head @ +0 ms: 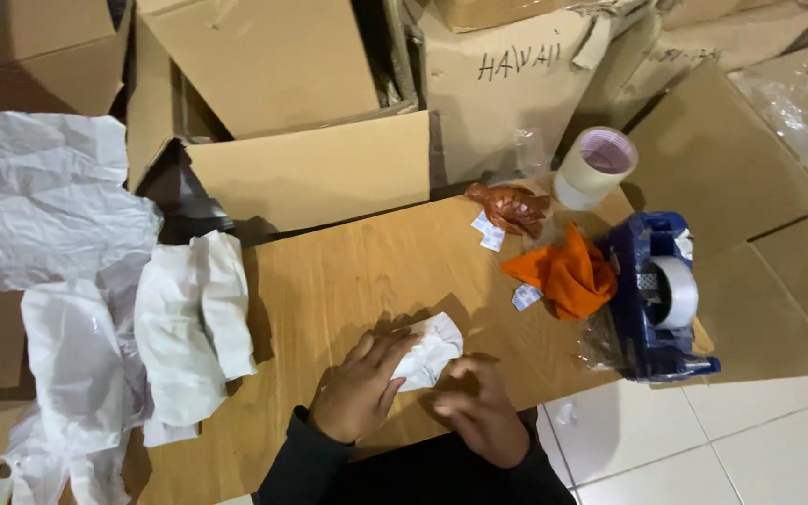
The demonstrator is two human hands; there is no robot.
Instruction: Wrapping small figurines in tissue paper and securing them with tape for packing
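At the lower middle of the frame, a person is working over a wooden board (348, 281) that is lying among flattened cardboard boxes (310, 173). The left hand (359, 388) is resting with its fingers stretched almost flat, the tips pressing down on a small white paper-wrapped bundle (430, 349). The right hand (479, 411) is sitting just beside the bundle's lower right edge, fingers loosely curled and touching the board — it does not appear to be gripping anything, though whether a fingertip is catching the paper cannot be told.

To the left of the frame, crumpled sheets of white wrapping paper (184, 327) are lying in a loose heap, partly over the board's edge. At the upper right of the board, a small reddish-brown figurine (509, 206) is lying next to an orange cloth (568, 273), with a few small white sachets (490, 232) scattered around them. A blue tape dispenser (656, 299) is sitting at the board's right edge, and a roll of tape (596, 164) is standing behind it.

The judgement here is that the wrap looks loose: since only flat fingers are pinning it, the paper could be springing open if pressure is eased. The dispenser is also overhanging the board's edge above the tiled floor (750, 440) — a careless nudge from the right arm could be tipping it off.
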